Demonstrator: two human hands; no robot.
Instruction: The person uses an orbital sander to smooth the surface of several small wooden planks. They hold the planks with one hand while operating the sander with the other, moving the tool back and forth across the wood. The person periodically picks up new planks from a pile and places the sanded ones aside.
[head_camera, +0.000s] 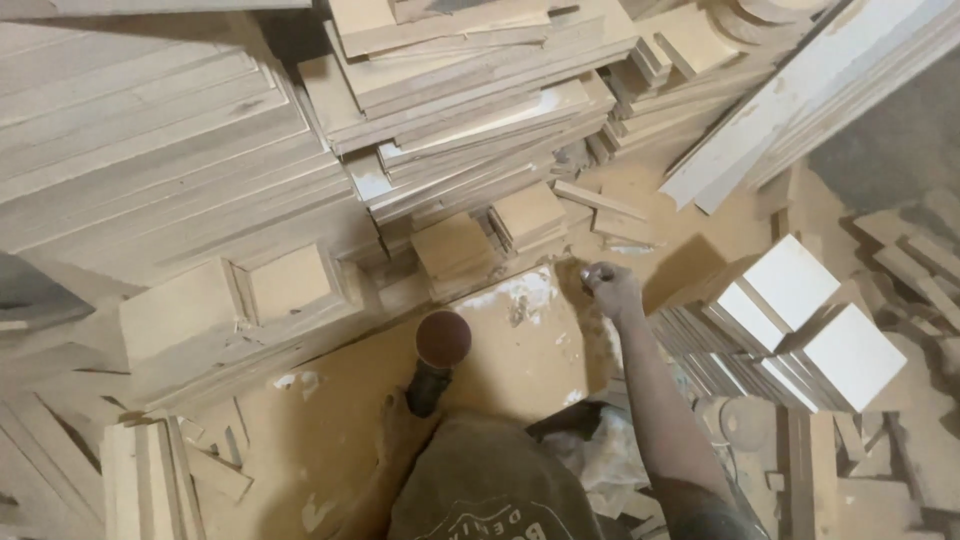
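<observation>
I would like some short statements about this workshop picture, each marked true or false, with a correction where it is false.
1. The right hand is stretched forward and rests on the dusty board. True.
2. The left hand holds a sanding tool with a round reddish-brown disc. True.
3. The sanding disc faces down, pressed flat on the board. False: the disc faces up toward the camera.
4. White-faced square panels are stacked on the person's right. True.
5. The wood pieces beyond the hands are painted blue. False: the stacked boards are plain light brown.
6. The right hand grips a hammer. False: no hammer is visible; the hand is closed, and whether it holds something small cannot be seen.
</observation>
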